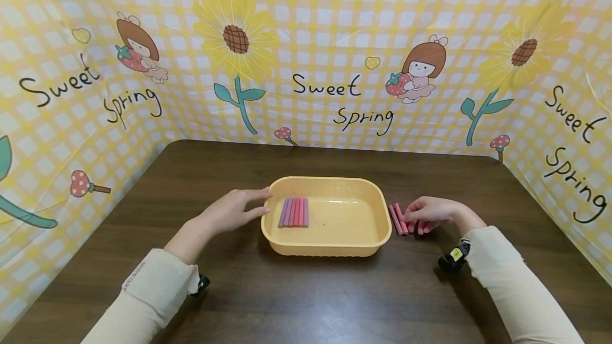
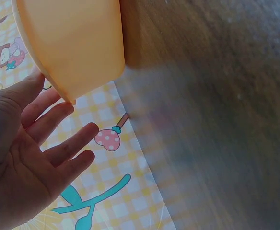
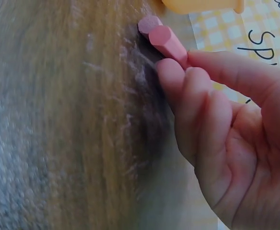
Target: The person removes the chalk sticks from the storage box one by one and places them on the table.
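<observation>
Just beyond the right end of the yellow tray, a pink stick points nearly front to back along its length, far end angled a little left; the right hand pinches it from the right, fingers curled. Alongside, almost parallel, a mauve stick occupies the narrow gap between it and the tray. Near the tray's left wall, a row of sticks lies side by side, far ends leaning slightly right; floor extends from there to the right wall. The left hand, fingers loosely extended, touches the left rim. Dark table spreads in front and beyond both hands, its back edge meeting patterned cloth.
</observation>
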Motion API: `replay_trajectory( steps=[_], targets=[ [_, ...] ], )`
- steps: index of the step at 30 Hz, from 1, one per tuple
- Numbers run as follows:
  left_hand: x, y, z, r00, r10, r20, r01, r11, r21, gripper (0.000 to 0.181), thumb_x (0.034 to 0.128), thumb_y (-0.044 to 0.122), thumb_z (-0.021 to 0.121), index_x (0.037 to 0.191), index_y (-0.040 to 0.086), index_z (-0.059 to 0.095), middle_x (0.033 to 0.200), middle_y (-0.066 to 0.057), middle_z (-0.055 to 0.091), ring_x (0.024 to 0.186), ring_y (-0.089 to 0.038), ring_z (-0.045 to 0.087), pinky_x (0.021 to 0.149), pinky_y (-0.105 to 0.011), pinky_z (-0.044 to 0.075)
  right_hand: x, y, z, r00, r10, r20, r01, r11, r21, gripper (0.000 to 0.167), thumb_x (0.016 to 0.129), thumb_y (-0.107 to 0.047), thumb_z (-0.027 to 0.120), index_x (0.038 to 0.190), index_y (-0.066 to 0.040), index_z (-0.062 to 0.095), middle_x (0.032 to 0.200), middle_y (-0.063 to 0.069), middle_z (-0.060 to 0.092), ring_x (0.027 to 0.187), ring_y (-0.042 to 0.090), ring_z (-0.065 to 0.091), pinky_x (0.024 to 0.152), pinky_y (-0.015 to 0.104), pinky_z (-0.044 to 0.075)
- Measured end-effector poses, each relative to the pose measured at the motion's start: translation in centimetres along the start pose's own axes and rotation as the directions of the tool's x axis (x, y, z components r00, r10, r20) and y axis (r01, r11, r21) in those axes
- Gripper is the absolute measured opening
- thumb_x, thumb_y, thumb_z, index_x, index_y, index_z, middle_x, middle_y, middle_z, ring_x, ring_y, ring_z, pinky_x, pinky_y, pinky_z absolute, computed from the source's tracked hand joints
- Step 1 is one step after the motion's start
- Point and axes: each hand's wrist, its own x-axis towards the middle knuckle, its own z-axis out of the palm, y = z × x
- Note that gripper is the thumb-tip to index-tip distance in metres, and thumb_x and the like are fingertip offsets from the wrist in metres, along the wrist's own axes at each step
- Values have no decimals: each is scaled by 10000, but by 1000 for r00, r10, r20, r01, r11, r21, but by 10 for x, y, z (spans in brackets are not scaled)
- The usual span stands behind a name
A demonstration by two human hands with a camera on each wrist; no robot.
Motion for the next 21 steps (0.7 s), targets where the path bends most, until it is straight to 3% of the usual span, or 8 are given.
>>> replay_trajectory(
  steps=[21],
  targets=[
    [0,0,0,1000,-2,0,2,1000,-1,441,932,241,570,1310,18,531,1387,-142,489,1276,-326,479,1058,-496,392,2,0,3,1000,20,13,-19,1000,-15,216,925,-250,569,822,-66,617,661,-46,611,502,9,517,483,126,443]
  ],
)
